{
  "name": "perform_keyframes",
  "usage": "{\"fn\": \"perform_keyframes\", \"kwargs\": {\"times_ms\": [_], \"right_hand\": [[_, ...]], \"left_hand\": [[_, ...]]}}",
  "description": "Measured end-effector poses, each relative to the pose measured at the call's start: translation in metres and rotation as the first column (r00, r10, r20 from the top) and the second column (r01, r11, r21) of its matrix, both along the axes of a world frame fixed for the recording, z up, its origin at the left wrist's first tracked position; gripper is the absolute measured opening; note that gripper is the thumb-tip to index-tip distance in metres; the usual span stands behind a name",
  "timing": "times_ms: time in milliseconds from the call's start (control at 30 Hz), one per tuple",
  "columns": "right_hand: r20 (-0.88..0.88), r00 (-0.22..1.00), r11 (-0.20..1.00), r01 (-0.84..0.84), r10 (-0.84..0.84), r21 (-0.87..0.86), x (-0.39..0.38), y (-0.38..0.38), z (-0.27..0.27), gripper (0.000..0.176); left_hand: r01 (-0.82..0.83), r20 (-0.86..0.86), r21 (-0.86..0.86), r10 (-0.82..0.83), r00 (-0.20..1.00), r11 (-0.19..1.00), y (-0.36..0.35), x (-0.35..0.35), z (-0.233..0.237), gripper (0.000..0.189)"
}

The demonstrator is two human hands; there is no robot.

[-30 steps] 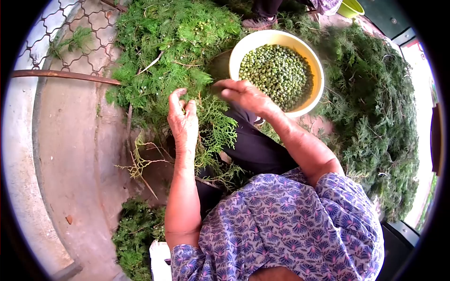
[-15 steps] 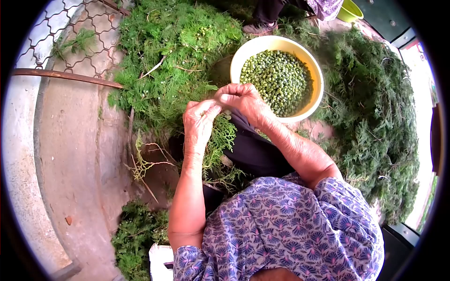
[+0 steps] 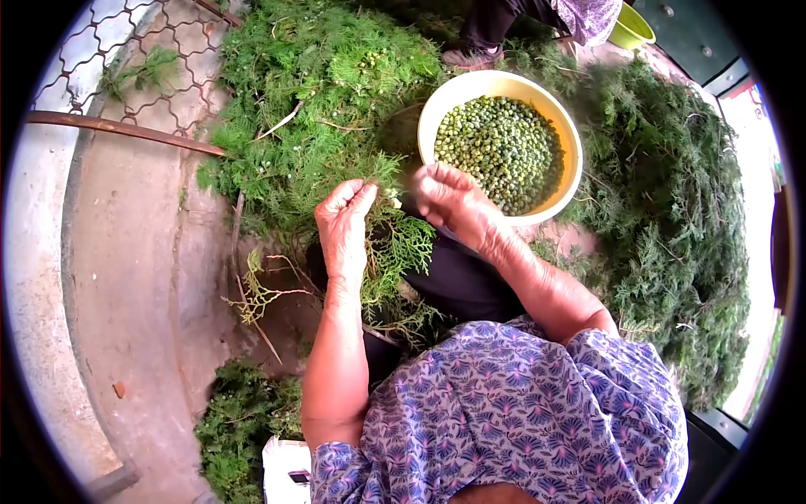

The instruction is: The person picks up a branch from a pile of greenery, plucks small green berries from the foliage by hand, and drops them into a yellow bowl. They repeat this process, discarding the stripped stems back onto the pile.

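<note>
My left hand [image 3: 342, 231] pinches a green cypress sprig [image 3: 401, 239] between thumb and fingertips, and its flat leafy fans hang over my dark-trousered lap. To the right of it, apart from the sprig, is my right hand [image 3: 457, 206], its fingers curled and partly smeared by motion. What its fingertips hold, if anything, is hidden. Just beyond that hand stands a round pale yellow basin [image 3: 430, 109]. Inside lies a heap of small green cones [image 3: 499, 147].
Cut cypress branches [image 3: 327, 76] cover the ground ahead, with another big pile [image 3: 663, 227] at right. A metal lattice [image 3: 159, 76] is at upper left. Another person's shoe [image 3: 472, 56] and a lime-green basin [image 3: 631, 29] appear at the top. A white container [image 3: 285, 470] sits lower left.
My hands were together at the sprig; now they are apart. My right hand has moved right, toward the basin rim, and my left hand slightly left, still pinching the sprig.
</note>
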State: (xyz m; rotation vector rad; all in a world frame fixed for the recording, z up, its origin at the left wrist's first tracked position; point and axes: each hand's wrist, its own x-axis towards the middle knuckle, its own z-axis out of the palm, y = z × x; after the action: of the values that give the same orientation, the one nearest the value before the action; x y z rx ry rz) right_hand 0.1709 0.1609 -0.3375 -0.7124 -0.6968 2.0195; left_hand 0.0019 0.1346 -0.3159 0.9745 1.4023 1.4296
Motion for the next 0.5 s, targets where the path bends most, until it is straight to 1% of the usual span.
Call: {"fn": "perform_keyframes", "kwargs": {"times_ms": [67,100,133,167,200,233,267,333,367,400,433,467,500], "right_hand": [[0.164,0.986,0.99,0.005,-0.028,0.137,-0.005,-0.015,0.009,0.027],[0.38,0.881,0.847,0.043,-0.282,0.53,-0.017,-0.012,0.0,0.035],[0.435,0.842,0.816,0.009,-0.318,0.578,-0.019,-0.015,0.002,0.038],[0.452,0.824,0.796,-0.002,-0.341,0.605,-0.023,-0.015,0.005,0.037],[0.466,0.806,0.775,-0.016,-0.364,0.632,-0.028,-0.012,0.006,0.036],[0.436,0.796,0.75,0.033,-0.419,0.66,-0.034,-0.01,0.005,0.029],[0.436,0.797,0.75,0.033,-0.419,0.66,-0.033,-0.007,0.006,0.029],[0.522,0.818,0.878,-0.045,-0.241,0.476,-0.033,0.0,0.009,0.023],[0.544,0.779,0.834,-0.05,-0.312,0.55,-0.033,0.001,0.006,0.019],[0.544,0.779,0.834,-0.05,-0.312,0.55,-0.033,0.001,0.004,0.019],[0.533,0.803,0.86,-0.051,-0.267,0.508,-0.031,0.001,0.004,0.017],[0.52,0.825,0.883,-0.055,-0.223,0.466,-0.03,0.001,0.004,0.015],[0.479,0.841,0.873,-0.018,-0.25,0.488,-0.032,0.001,0.004,0.012]], "left_hand": [[-0.002,-0.021,0.011,0.003,1.0,1.0,0.0,0.002,0.002,0.012],[-0.008,-0.028,0.001,0.008,1.0,1.0,0.0,0.004,0.005,0.011],[-0.012,-0.035,-0.01,0.011,0.999,1.0,-0.001,0.006,0.007,0.011],[-0.003,-0.096,-0.019,0.002,0.995,1.0,-0.001,0.005,0.007,0.012],[-0.004,-0.097,-0.019,0.002,0.995,1.0,0.0,0.003,0.005,0.012],[0.032,-0.126,-0.016,-0.033,0.991,0.999,0.001,0.001,0.001,0.012],[0.066,-0.156,-0.016,-0.068,0.985,0.998,0.001,0.0,0.001,0.013],[0.074,-0.182,-0.023,-0.077,0.98,0.997,-0.001,0.0,0.003,0.013],[0.109,-0.167,-0.053,-0.116,0.979,0.993,-0.001,-0.002,0.004,0.013],[0.144,-0.151,-0.083,-0.155,0.976,0.986,-0.002,-0.005,0.006,0.013],[0.212,-0.178,-0.149,-0.237,0.955,0.966,0.0,-0.008,0.009,0.013],[0.24,-0.202,-0.114,-0.259,0.945,0.964,-0.002,-0.004,0.014,0.011],[0.234,-0.397,-0.092,-0.251,0.883,0.968,-0.001,-0.006,0.011,0.009]]}}
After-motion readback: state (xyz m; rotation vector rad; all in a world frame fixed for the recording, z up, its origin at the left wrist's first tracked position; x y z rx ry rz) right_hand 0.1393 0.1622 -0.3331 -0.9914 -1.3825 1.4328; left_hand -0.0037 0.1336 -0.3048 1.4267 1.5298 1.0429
